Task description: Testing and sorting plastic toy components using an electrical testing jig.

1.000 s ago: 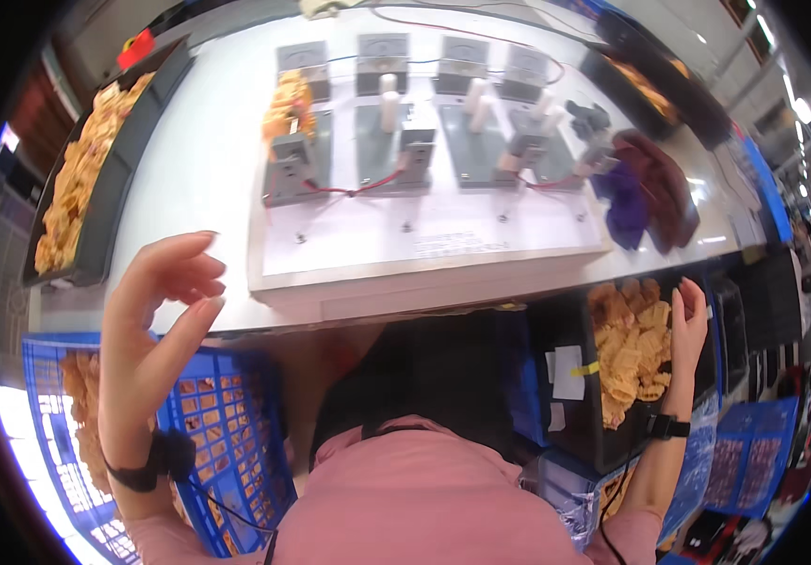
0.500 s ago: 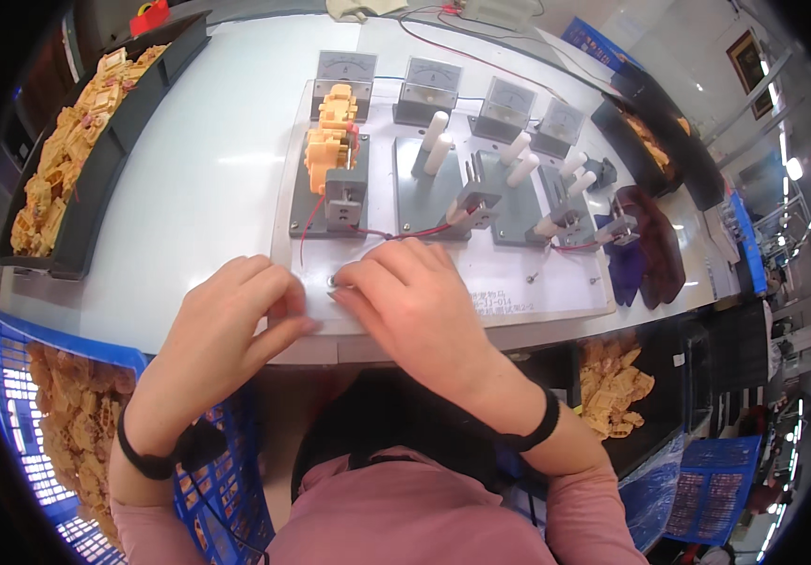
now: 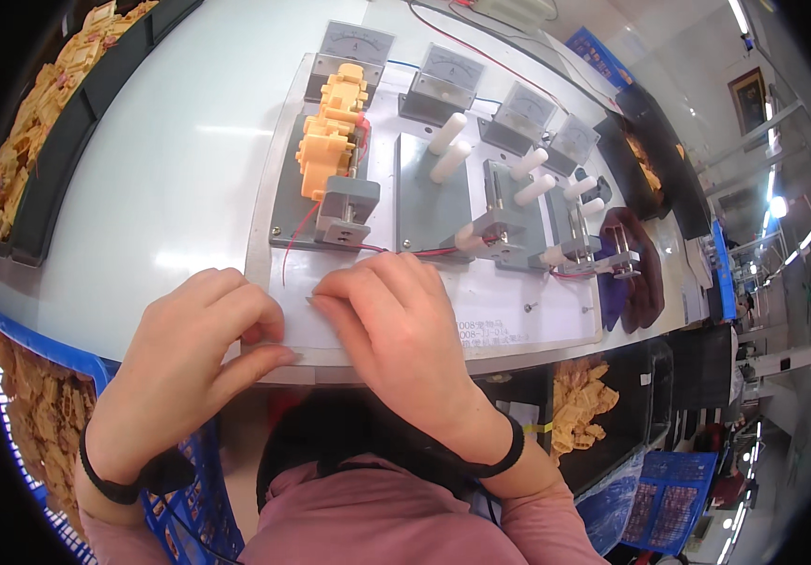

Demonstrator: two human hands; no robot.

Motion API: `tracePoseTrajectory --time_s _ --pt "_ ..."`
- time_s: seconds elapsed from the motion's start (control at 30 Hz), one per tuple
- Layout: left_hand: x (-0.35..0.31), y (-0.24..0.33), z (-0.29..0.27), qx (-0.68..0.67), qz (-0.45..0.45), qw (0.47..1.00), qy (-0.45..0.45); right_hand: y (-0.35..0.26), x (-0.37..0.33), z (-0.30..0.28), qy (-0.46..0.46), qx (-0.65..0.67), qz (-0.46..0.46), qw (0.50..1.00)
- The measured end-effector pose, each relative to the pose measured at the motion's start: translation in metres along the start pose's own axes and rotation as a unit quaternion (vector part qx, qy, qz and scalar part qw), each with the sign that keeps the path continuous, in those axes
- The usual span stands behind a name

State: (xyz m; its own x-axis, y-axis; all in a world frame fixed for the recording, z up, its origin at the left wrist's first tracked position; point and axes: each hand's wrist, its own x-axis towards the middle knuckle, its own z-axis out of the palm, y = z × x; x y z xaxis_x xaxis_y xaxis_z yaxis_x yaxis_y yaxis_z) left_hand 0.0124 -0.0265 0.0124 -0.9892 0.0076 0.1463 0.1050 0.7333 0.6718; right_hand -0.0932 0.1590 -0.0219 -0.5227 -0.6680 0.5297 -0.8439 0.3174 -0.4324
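Observation:
My left hand (image 3: 203, 339) hovers over the front edge of the white table, its fingers loosely curled and the thumb apart from them, with nothing visible between. Beside it my right hand (image 3: 401, 325) is closed in a pinch; a tiny bit shows at its fingertips, too small to name. Beyond both hands stands the leftmost grey test fixture (image 3: 283, 212), carrying a yellow-orange plastic housing (image 3: 325, 155). A thin red wire (image 3: 292, 245) hangs from that fixture toward the table. Behind the housing is an analog dial meter (image 3: 354, 47).
More grey fixtures (image 3: 415, 207) with white posts and dial meters stand to the right. A black bin (image 3: 85, 141) of yellow plastic parts lies at far left. Below the table edge are a blue basket (image 3: 95, 367) and another bin of parts (image 3: 580, 405). Dark cloth (image 3: 646, 273) lies right.
The view has shifted and tilted, so the fixtures look larger. Both hands stay near each other at the table edge; the right hand keeps its pinch.

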Motion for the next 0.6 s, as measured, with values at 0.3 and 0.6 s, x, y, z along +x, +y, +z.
tracePoseTrajectory --time_s 0.3,0.6 --pt "-0.0011 0.0004 0.0004 -0.005 -0.006 1.000 -0.005 0.0011 -0.0031 0.0002 0.018 0.002 -0.008 1.000" --pt "-0.0014 0.0014 -0.0020 -0.011 -0.003 1.000 -0.011 0.0010 -0.0031 -0.0006 0.021 0.000 -0.015 1.000"
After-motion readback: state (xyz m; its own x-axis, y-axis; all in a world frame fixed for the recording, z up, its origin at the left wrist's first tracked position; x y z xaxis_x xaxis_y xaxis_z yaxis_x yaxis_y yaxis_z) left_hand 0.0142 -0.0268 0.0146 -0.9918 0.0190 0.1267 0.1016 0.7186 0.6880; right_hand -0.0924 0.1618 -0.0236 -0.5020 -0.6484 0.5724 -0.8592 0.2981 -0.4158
